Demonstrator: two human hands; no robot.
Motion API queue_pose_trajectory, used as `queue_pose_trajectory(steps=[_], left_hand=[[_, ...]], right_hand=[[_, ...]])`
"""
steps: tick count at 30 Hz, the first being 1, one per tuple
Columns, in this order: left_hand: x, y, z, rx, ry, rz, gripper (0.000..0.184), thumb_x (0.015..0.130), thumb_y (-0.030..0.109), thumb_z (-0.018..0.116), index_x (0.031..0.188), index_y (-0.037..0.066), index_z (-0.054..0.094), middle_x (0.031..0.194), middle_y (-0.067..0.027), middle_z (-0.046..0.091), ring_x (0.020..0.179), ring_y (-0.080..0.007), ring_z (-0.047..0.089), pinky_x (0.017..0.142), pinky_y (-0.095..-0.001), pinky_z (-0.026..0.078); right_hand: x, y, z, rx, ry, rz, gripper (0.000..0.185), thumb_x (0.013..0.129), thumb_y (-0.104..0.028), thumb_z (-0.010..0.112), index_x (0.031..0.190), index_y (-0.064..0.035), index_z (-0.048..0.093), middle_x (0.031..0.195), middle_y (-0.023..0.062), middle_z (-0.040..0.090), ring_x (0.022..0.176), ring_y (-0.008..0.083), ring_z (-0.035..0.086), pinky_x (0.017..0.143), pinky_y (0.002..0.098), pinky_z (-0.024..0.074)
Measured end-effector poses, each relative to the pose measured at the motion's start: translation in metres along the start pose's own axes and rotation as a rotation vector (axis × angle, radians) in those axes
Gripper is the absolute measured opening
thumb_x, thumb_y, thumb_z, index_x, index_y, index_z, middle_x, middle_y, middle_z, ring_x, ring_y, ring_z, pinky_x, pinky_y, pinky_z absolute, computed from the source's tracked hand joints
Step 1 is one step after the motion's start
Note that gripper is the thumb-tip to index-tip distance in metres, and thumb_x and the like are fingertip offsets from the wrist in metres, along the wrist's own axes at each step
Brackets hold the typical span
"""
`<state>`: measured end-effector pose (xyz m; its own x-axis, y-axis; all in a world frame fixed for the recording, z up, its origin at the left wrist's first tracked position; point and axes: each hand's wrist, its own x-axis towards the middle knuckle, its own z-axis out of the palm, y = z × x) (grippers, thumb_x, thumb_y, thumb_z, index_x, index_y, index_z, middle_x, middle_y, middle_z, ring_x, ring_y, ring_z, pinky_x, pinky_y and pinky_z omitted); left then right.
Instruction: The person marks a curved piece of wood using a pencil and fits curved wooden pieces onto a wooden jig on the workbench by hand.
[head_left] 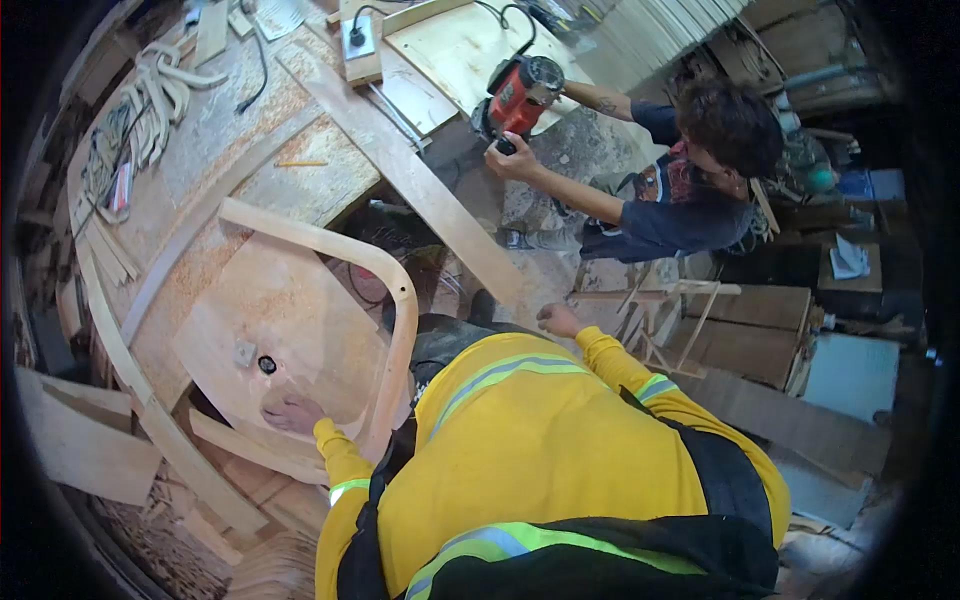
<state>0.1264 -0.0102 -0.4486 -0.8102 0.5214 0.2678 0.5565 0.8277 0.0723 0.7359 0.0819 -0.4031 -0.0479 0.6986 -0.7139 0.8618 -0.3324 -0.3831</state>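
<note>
My left hand point(293, 413) lies with its fingers stretched out on a pale wooden panel point(290, 310). The panel has a dark round hole, with a small light block point(244, 352) beside it. Around the panel's far and right sides runs a bent wooden frame point(385, 268) with rounded corners; it passes close to my left forearm. My right hand point(562, 320) is off to the right, near the end of a long plank point(420, 190) but apart from it. Its fingers are curled in, and nothing shows in them.
Across from me a co-worker point(660, 180) grips a red power tool point(515, 98) with both hands. Sawdust, a pencil point(300, 164) and a bundle of curved strips point(160, 95) lie on the workbench point(330, 180). A power outlet point(357, 38) sits at its far edge. Cardboard boxes point(750, 330) stand at right.
</note>
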Motion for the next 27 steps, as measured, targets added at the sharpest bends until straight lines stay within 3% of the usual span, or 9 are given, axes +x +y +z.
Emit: queue_pose_trajectory(steps=[4, 7, 8, 10, 11, 14, 16, 22, 27], left_hand=[[-0.001, -0.003, 0.004, 0.020, -0.032, -0.031, 0.056, 0.093, 0.025, 0.043, 0.135, -0.012, 0.033, 0.141, -0.0252, 0.034, 0.132, -0.0362, 0.034, 0.108, -0.0467, 0.030], [0.002, -0.003, 0.008, -0.013, 0.017, -0.051, 0.060, 0.092, 0.031, 0.046, 0.133, -0.013, 0.038, 0.137, -0.0250, 0.041, 0.126, -0.0373, 0.042, 0.104, -0.0465, 0.034], [0.003, -0.007, 0.013, 0.075, -0.028, -0.012, 0.061, 0.092, 0.032, 0.046, 0.133, -0.013, 0.038, 0.137, -0.0256, 0.041, 0.127, -0.0375, 0.041, 0.105, -0.0466, 0.034], [0.007, -0.014, 0.027, 0.256, -0.115, 0.059, 0.064, 0.092, 0.035, 0.045, 0.132, -0.014, 0.038, 0.138, -0.0268, 0.041, 0.128, -0.0380, 0.040, 0.105, -0.0468, 0.034], [0.008, -0.012, 0.033, 0.184, -0.099, 0.016, 0.064, 0.092, 0.036, 0.045, 0.132, -0.014, 0.039, 0.138, -0.0272, 0.041, 0.128, -0.0379, 0.040, 0.105, -0.0467, 0.034], [-0.001, 0.002, 0.023, 0.024, -0.137, -0.082, 0.066, 0.093, 0.038, 0.043, 0.132, -0.015, 0.036, 0.140, -0.0291, 0.038, 0.129, -0.0389, 0.039, 0.105, -0.0477, 0.034], [-0.006, 0.017, 0.009, -0.006, -0.267, -0.106, 0.067, 0.094, 0.036, 0.042, 0.134, -0.017, 0.031, 0.142, -0.0314, 0.032, 0.130, -0.0411, 0.035, 0.105, -0.0497, 0.033], [-0.023, 0.047, -0.007, -0.133, -0.241, -0.018, 0.067, 0.094, 0.035, 0.045, 0.136, -0.014, 0.031, 0.142, -0.0310, 0.032, 0.133, -0.0410, 0.031, 0.106, -0.0494, 0.032], [-0.027, 0.054, -0.011, 0.024, -0.355, 0.140, 0.066, 0.094, 0.032, 0.046, 0.136, -0.016, 0.029, 0.143, -0.0319, 0.031, 0.135, -0.0406, 0.029, 0.107, -0.0477, 0.032]], right_hand=[[0.000, 0.016, 0.005, 0.073, 0.037, 0.049, 0.025, 0.076, -0.015, 0.068, 0.096, 0.0003, 0.068, 0.085, 0.0116, 0.071, 0.071, 0.0199, 0.068, 0.069, 0.0345, 0.0545], [-0.002, 0.025, 0.008, 0.139, 0.061, 0.078, 0.024, 0.077, -0.015, 0.068, 0.096, -0.0006, 0.069, 0.082, 0.0106, 0.071, 0.071, 0.0192, 0.068, 0.067, 0.0338, 0.0547], [-0.003, 0.028, 0.010, 0.205, 0.051, 0.128, 0.021, 0.072, -0.021, 0.068, 0.085, -0.0053, 0.070, 0.084, 0.0160, 0.070, 0.081, 0.0299, 0.068, 0.076, 0.0391, 0.0530], [-0.005, 0.036, 0.012, 0.210, 0.059, 0.132, 0.019, 0.072, -0.021, 0.068, 0.083, -0.0061, 0.071, 0.084, 0.0158, 0.070, 0.081, 0.0300, 0.068, 0.077, 0.0393, 0.0531], [-0.006, 0.041, 0.014, 0.208, 0.062, 0.133, 0.018, 0.072, -0.021, 0.067, 0.082, -0.0065, 0.071, 0.084, 0.0158, 0.070, 0.081, 0.0300, 0.068, 0.077, 0.0394, 0.0531], [-0.005, 0.061, 0.029, 0.217, 0.082, 0.161, 0.019, 0.077, -0.018, 0.066, 0.088, -0.0030, 0.070, 0.081, 0.0107, 0.071, 0.066, 0.0206, 0.067, 0.065, 0.0348, 0.0545], [-0.008, 0.070, 0.032, 0.192, 0.069, 0.135, 0.019, 0.077, -0.020, 0.066, 0.085, -0.0030, 0.070, 0.079, 0.0116, 0.071, 0.066, 0.0217, 0.067, 0.066, 0.0355, 0.0544], [-0.011, 0.089, 0.047, 0.221, 0.063, 0.199, 0.019, 0.077, -0.021, 0.065, 0.083, -0.0040, 0.071, 0.076, 0.0118, 0.071, 0.066, 0.0236, 0.068, 0.067, 0.0370, 0.0541], [-0.013, 0.085, 0.046, 0.267, 0.021, 0.247, 0.019, 0.076, -0.021, 0.065, 0.083, -0.0048, 0.072, 0.078, 0.0121, 0.071, 0.074, 0.0248, 0.068, 0.073, 0.0374, 0.0537]])
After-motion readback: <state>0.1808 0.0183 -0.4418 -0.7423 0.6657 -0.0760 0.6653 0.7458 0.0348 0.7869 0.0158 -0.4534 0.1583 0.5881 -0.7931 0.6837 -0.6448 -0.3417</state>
